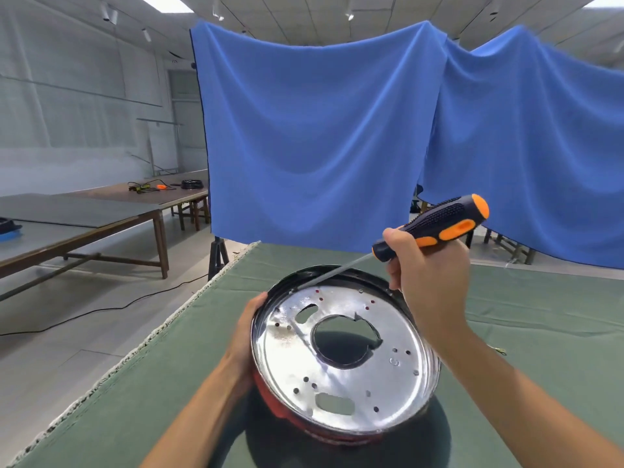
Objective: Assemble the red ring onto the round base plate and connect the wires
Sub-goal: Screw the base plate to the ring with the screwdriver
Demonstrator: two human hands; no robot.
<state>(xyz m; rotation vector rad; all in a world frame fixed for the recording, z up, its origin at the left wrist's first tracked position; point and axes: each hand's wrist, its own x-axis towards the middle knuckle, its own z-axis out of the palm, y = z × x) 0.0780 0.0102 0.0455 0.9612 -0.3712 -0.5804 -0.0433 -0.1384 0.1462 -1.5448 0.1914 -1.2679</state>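
The round base plate (398,383), shiny metal with a large central hole and several small holes, is tilted up off the table toward me. A red ring (277,405) shows under its lower left edge. My left hand (246,336) grips the plate's left rim. My right hand (429,275) holds a black and orange screwdriver (439,222) by its handle. Its shaft slants down to the left, and the tip sits at the plate's upper left edge near the rim. No wires are visible.
The work table is covered with a green cloth (540,315), its left edge frayed. A blue curtain (320,130) hangs just behind the table. Long wooden tables (84,224) stand to the left, with cables and tools on the far one.
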